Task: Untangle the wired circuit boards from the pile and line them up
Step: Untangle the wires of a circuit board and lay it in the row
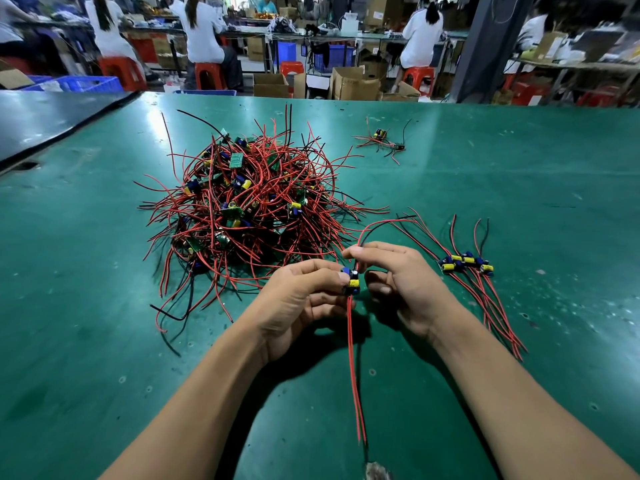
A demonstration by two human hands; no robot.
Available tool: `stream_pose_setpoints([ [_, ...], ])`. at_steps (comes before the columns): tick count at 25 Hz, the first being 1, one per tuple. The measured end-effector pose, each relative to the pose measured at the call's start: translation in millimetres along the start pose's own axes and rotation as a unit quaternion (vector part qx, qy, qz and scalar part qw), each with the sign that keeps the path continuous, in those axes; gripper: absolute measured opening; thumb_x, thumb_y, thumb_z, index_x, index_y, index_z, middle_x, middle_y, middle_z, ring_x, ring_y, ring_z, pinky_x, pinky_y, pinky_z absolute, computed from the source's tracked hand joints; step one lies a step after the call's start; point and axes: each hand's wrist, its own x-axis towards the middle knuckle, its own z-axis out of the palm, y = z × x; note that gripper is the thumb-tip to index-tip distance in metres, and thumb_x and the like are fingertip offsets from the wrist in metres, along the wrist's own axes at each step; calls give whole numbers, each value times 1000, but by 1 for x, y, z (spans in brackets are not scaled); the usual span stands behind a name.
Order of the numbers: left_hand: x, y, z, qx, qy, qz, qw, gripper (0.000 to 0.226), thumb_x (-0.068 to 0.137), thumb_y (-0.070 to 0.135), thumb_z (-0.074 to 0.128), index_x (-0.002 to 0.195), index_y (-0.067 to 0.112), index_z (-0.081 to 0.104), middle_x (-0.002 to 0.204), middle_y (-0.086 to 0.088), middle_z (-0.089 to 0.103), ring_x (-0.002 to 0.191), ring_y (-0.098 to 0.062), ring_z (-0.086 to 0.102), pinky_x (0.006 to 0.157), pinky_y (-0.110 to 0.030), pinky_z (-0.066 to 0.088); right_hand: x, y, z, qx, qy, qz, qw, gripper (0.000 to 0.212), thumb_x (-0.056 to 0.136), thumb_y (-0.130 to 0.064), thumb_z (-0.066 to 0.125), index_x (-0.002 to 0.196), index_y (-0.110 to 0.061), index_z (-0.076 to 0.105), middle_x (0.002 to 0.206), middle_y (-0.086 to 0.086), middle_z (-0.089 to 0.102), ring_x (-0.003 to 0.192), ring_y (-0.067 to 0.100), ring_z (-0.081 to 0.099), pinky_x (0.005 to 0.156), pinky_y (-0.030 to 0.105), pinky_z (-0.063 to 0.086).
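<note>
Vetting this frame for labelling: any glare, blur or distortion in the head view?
Head view: glare streaks on the green table; wide-angle bending at the edges; background workers blurred; pile, left hand, right hand and the held board sharp.

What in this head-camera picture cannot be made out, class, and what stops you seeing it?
Head view: boards deep in the pile are buried under red and black wires; no count possible.
Head view: the held circuit board is partly covered by fingers of the left hand and right hand.
Head view: the far cluster is too small to count its boards.
Head view: background workers are blurred.
</note>
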Motion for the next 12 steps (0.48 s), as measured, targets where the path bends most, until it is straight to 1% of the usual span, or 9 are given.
stream_pose_setpoints([
  [2,2,-1,-1,9,-1,0,1000,10,77,-2,65,84,5,65,71,-9,70,53,-15,63,53,-23,56,1,0,0,12,8,-11,1000,8,87,-18,72,82,-13,77,63,-5,54,39,4,31,38,17,19],
  [4,3,-2,-2,18,-1,4,1000,14,82,-5,59,85,6,68,74,-9,69,57,-16,63,60,-27,56,0,1,0,33,-1,-8,999,11,87,-20,73,79,-13,71,55,-6,49,36,3,30,36,15,22],
  [6,3,-3,-2,24,-5,7,1000,21,84,-4,55,88,8,73,77,-10,67,63,-17,62,65,-30,56,0,2,0,35,-13,3,999,20,85,-24,76,70,-18,63,49,-8,43,34,3,29,34,14,22],
  [7,3,-3,-2,24,-9,8,1000,20,83,-1,57,89,8,74,77,-9,67,64,-17,61,65,-30,56,-1,1,0,31,-18,9,999,26,83,-26,77,65,-20,59,47,-9,40,34,4,27,35,15,22],
  [10,1,-3,0,19,-8,3,1000,5,81,14,67,82,11,71,75,-9,67,66,-20,63,63,-30,56,-1,2,-1,24,-30,24,999,33,78,-30,82,60,-21,55,48,-6,34,36,7,27,40,16,24],
  [12,2,-4,1,21,-1,-1,1000,5,85,11,66,81,10,70,76,-12,69,65,-23,67,64,-31,58,0,4,1,37,-40,32,998,35,77,-29,84,60,-21,54,51,-4,35,40,10,31,45,19,28],
])
